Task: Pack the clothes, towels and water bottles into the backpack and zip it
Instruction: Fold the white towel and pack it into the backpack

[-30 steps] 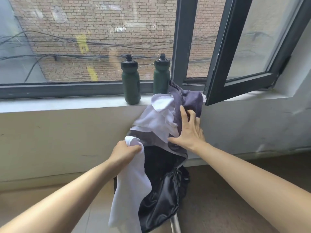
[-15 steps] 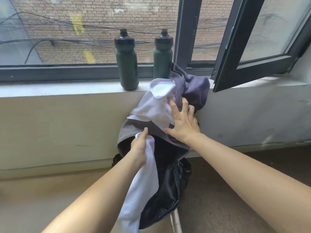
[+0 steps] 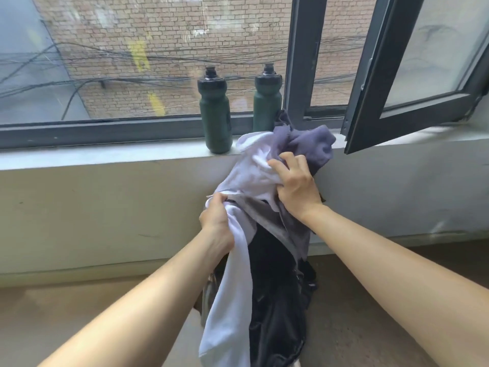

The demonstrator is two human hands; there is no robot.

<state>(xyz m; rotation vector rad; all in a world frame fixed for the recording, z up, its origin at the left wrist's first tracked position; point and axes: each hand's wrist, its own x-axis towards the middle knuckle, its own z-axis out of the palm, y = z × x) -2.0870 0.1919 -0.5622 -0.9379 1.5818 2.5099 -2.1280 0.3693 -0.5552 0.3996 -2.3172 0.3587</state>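
Left hand [image 3: 215, 221] clutches a hanging white cloth [image 3: 230, 300], right hand [image 3: 296, 189] bunches the clothes [image 3: 309, 147]; both sit directly above the backpack [image 3: 277, 313], left hand the nearer

A dark-framed window [image 3: 158, 129] runs along the far wall above a pale sill [image 3: 105, 157]. At the right, a sash [image 3: 436, 49] stands swung open into the room. Beyond the glass, cables [image 3: 169, 58] cross a brick wall [image 3: 198, 30]. Below the sill, a cream wall [image 3: 92, 207] meets a brownish floor [image 3: 53, 308] in soft daylight.
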